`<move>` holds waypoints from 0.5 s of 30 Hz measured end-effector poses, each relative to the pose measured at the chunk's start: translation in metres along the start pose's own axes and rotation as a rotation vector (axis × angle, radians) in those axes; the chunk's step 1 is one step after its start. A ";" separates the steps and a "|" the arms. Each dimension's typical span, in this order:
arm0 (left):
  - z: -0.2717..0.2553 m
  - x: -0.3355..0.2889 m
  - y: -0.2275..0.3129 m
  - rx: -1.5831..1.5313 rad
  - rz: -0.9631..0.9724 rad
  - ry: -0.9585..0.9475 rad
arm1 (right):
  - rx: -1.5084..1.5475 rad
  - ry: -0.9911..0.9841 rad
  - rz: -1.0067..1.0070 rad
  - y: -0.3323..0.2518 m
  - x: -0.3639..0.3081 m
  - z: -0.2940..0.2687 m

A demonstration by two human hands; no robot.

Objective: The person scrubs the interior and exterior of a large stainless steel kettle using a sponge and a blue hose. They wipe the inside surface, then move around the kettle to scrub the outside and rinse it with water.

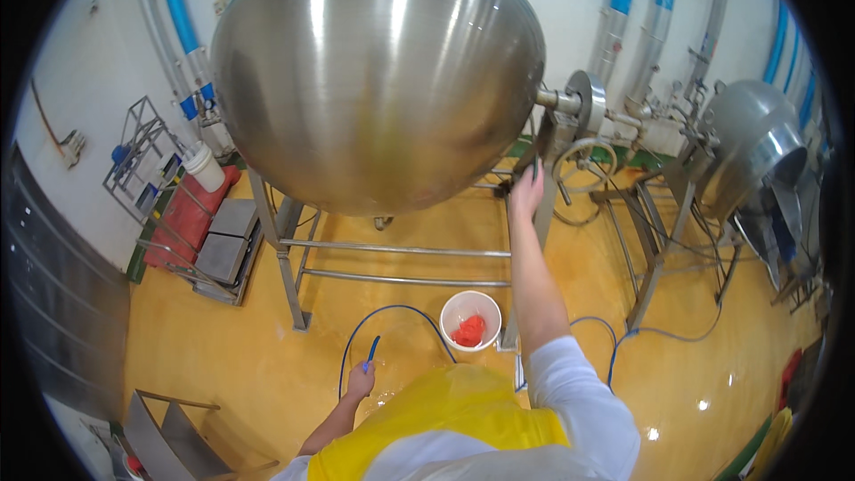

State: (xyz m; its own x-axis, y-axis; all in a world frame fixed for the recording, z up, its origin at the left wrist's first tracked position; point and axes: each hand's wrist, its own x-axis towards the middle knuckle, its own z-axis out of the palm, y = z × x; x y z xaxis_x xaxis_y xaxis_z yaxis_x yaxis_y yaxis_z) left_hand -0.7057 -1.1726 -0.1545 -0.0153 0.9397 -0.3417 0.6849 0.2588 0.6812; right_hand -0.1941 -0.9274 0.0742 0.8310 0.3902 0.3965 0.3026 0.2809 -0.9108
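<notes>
A large, round stainless steel kettle (374,80) hangs on a metal stand straight ahead of me. My right hand (527,191) reaches out to the stand's right upright, just below the kettle's pivot. Its fingers are closed, and a thin dark edge shows at their tips; what they hold is unclear. Low on the left, my left hand (361,380) grips a blue hose (374,347), whose short end points up and away from me. More of the thin blue hose loops over the floor. Between my arms stands a white bucket (470,297) with a red cloth-like thing (468,330) inside.
A spoked handwheel (585,165) sits right of the kettle. Farther right stands a smaller steel kettle (757,138) on its frame. A metal rack (183,232) with a white pail (205,169) is at the left wall. The yellow floor (410,338) has wet, shiny spots.
</notes>
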 end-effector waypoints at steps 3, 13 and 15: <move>0.012 0.026 0.034 -0.034 0.042 0.047 | -0.180 0.109 -0.473 -0.124 0.096 0.085; 0.071 0.038 0.031 -0.045 -0.093 0.098 | -0.270 -0.378 -1.320 -0.352 0.090 0.200; 0.077 0.042 0.041 -0.042 -0.070 0.136 | -0.288 -0.361 -1.138 -0.346 0.136 0.198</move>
State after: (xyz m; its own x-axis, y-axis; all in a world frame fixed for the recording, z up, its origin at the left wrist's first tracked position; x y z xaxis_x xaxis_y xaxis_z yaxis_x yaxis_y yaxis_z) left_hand -0.6218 -1.1400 -0.1908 -0.1622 0.9398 -0.3007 0.6478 0.3312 0.6860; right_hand -0.2778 -0.7981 0.4663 -0.1370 0.2823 0.9495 0.9011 0.4336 0.0011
